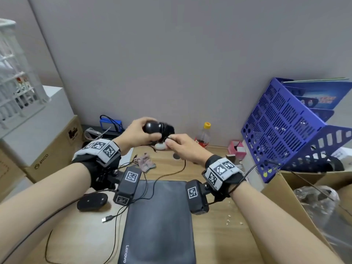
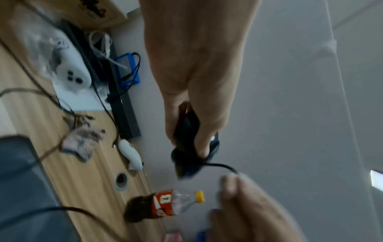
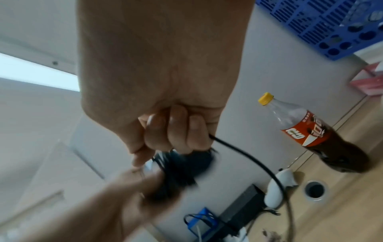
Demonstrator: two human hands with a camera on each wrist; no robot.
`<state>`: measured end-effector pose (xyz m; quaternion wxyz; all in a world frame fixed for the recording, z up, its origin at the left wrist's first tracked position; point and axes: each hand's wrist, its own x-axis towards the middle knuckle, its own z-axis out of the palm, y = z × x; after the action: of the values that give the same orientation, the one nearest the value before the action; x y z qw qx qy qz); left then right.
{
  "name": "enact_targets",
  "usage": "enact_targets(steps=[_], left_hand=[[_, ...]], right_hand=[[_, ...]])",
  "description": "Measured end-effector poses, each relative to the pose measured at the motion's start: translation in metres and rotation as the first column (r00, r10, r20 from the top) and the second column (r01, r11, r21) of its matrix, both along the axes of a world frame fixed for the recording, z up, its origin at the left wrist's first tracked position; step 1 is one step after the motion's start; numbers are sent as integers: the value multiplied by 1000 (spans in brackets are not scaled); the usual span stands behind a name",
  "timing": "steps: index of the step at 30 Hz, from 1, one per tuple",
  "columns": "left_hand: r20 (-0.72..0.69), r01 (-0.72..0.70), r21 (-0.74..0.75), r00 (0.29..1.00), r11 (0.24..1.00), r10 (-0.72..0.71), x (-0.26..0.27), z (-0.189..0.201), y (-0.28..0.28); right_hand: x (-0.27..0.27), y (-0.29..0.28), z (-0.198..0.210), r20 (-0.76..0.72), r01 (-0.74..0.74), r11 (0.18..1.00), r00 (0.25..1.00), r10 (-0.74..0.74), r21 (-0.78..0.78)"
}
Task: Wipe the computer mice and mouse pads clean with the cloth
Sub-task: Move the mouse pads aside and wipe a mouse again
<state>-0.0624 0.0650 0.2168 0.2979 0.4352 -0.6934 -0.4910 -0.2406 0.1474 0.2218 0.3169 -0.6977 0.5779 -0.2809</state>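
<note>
My left hand [image 1: 140, 130] grips a black wired mouse [image 1: 152, 127] raised above the desk, with its cable wound round the body. My right hand [image 1: 180, 145] pinches the loose black cable [image 3: 248, 155] right beside the mouse [image 2: 186, 157]. The greyish-pink cloth [image 1: 145, 162] lies crumpled on the wooden desk under the hands, touched by neither. A dark Lenovo mouse pad [image 1: 158, 221] lies in front of me. A second black mouse [image 1: 92, 201] rests left of the pad. A white mouse [image 1: 161, 146] sits by the wall.
A cola bottle [image 1: 203, 137] stands at the wall. A blue file rack [image 1: 282, 128] and open cardboard boxes [image 1: 285, 202] fill the right side. Boxes [image 1: 49, 149] and a white basket stand at the left. Loose cables and a USB plug [image 1: 106, 219] trail across the desk.
</note>
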Motion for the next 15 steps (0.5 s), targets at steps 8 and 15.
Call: enact_targets(steps=[8, 15], left_hand=[[-327, 512, 303, 848, 803, -417, 11, 16, 16], [-137, 9, 75, 991, 997, 2, -14, 6, 9]], right_hand=[[-36, -2, -2, 167, 151, 986, 976, -138, -73], [-13, 5, -15, -3, 39, 993, 999, -39, 108]])
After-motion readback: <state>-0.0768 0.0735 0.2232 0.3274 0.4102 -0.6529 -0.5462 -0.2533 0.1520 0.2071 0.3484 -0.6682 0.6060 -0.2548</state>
